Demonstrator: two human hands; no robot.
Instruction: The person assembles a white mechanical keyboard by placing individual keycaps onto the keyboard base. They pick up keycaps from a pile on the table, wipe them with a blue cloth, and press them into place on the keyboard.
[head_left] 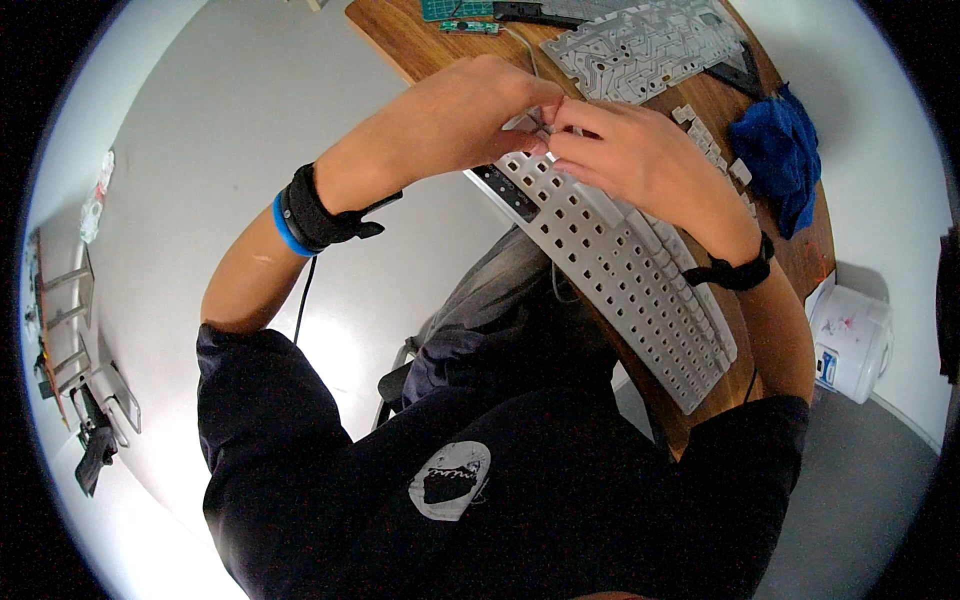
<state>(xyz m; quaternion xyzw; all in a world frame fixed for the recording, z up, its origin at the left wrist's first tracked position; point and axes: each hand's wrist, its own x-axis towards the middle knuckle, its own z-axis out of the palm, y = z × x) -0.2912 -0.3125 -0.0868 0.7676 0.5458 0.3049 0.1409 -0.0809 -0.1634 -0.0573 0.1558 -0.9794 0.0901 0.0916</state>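
A pale grey keyboard frame [610, 255] with rows of square holes lies slanted along the wooden table [385, 40], its near end reaching toward my body. At its far end my left hand [470, 110] and my right hand [640, 150] meet, fingers pinched close together. Whatever sits between the fingertips is too small and too covered to make out. The right hand rests low over the frame's right side, where its raised rim runs past the wrist. A dark strip [505, 192] shows on the frame's left edge, below the left hand.
Beyond my hands lie a grey membrane sheet with printed circuit lines [640, 50] and a small green circuit board [470, 27]. White keycaps [712, 145] line the right, beside a crumpled blue cloth [780, 150]. A white bucket [850, 340] stands right of the table.
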